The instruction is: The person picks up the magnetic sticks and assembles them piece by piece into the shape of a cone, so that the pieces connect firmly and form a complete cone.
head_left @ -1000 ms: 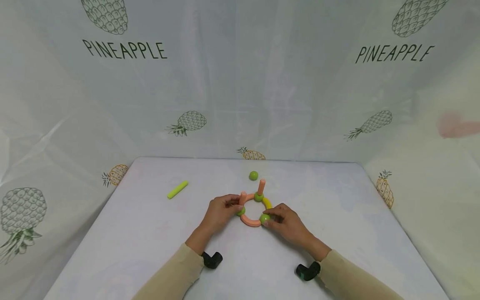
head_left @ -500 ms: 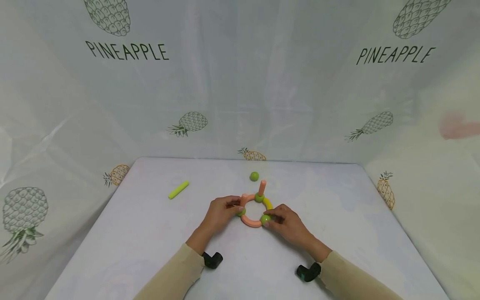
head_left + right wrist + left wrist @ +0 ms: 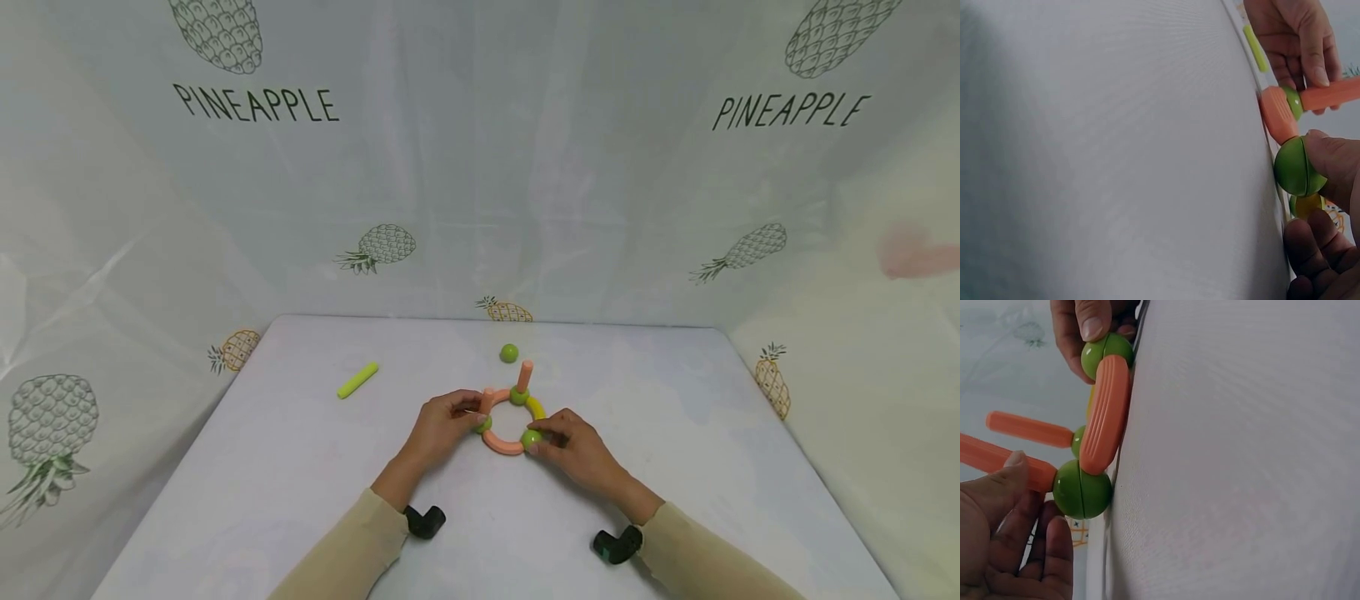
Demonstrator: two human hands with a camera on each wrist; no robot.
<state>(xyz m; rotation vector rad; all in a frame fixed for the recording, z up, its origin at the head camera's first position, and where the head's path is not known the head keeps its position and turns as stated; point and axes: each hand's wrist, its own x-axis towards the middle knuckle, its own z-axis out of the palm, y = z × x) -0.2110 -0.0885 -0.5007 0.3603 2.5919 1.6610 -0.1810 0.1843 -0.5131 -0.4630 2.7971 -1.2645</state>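
Note:
A ring of curved bars and green balls lies on the table, with an orange curved bar [image 3: 502, 445] in front and a yellow curved bar [image 3: 536, 407] at right. At its back, an orange rod [image 3: 525, 377] stands up from a green ball [image 3: 519, 396]. My left hand [image 3: 442, 425] pinches another upright orange rod [image 3: 1041, 475] just above the left green ball [image 3: 1082, 490]. On the ring's other side, my right hand [image 3: 576, 446] holds the right green ball [image 3: 1299, 167] between thumb and fingers. Fingers partly cover both joints in the head view.
Behind the ring lies a loose green ball [image 3: 509, 353]. A yellow-green rod [image 3: 357, 380] rests farther left on the white table [image 3: 247, 483]. A pineapple-print curtain [image 3: 480, 183] hangs at the back and sides. Each wrist carries a small black device.

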